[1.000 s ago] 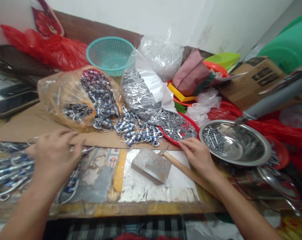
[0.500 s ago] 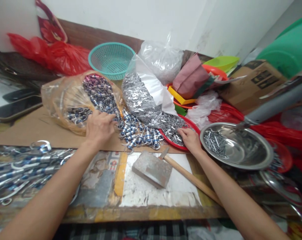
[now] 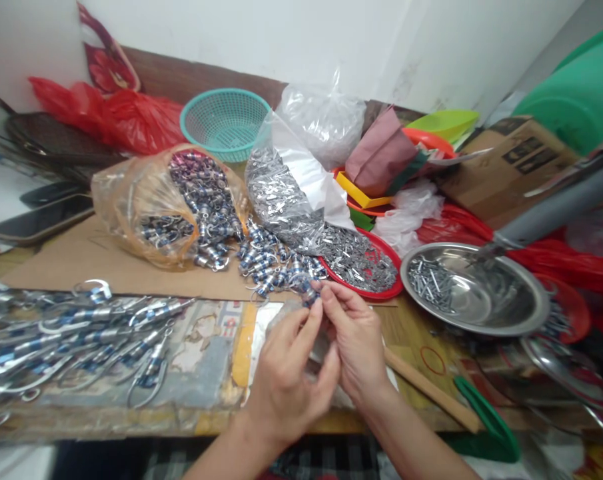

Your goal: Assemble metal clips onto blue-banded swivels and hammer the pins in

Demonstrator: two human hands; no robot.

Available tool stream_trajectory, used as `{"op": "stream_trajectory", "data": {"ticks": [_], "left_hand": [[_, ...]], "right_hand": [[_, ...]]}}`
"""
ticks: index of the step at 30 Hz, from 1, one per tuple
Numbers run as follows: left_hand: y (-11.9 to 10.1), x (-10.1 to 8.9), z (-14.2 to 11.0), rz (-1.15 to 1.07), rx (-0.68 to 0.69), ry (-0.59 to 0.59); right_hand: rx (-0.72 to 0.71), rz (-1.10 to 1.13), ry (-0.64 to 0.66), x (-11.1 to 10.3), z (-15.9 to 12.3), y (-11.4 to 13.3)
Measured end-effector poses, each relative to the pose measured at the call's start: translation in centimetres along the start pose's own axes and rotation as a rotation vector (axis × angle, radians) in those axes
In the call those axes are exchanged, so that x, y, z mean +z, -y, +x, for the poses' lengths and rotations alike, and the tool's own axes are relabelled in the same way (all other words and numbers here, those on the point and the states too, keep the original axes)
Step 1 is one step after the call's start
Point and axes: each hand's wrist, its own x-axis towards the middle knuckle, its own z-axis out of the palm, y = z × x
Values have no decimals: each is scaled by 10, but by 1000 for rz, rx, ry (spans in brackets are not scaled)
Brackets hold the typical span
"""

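Note:
My left hand [image 3: 291, 373] and my right hand [image 3: 356, 333] meet at the front middle of the bench. Between their fingertips is a small blue-and-silver metal fitting [image 3: 307, 292], pinched by my left hand. The right thumb and forefinger close at its near end; whatever they pinch is hidden. Just beyond lies a loose heap of similar ringed fittings [image 3: 266, 263], spilling from an orange-tinted plastic bag [image 3: 126, 200]. Small flat metal pieces [image 3: 351, 257] fill a red tray [image 3: 398, 283] beyond my right hand. My hands mostly cover a metal block; a hammer's wooden handle [image 3: 431, 390] sticks out at right.
Fittings with curved hooks [image 3: 81, 340] lie piled at left. A steel bowl [image 3: 511, 320] of pins stands at right under a grey metal arm [image 3: 556, 207]. Behind are a teal basket [image 3: 226, 123], a clear bag of metal pieces [image 3: 281, 190] and a cardboard box [image 3: 516, 167].
My left hand has left the orange-tinted bag and my right hand the red tray. Both have come together over the block, with a fitting between them.

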Motion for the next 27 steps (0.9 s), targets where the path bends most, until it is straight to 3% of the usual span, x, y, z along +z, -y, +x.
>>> {"op": "stream_trajectory", "data": {"ticks": [3, 7, 9, 13, 19, 27], "left_hand": [[0, -10, -2, -19, -82, -6], [14, -26, 4, 37, -176, -174], [22, -29, 4, -42, -160, -129], [30, -29, -3, -106, -224, -67], [28, -30, -11, -92, -211, -85], [20, -31, -10, -54, -123, -37]], "right_hand": [[-36, -87, 73, -7, 1, -3], [-301, -391, 230, -22, -3, -4], [-341, -443, 284, -26, -6, -7], [-217, -358, 344, -29, -10, -13], [-471, -560, 445, -33, -6, -6], [-472, -580, 469, -29, -6, 1]]}}
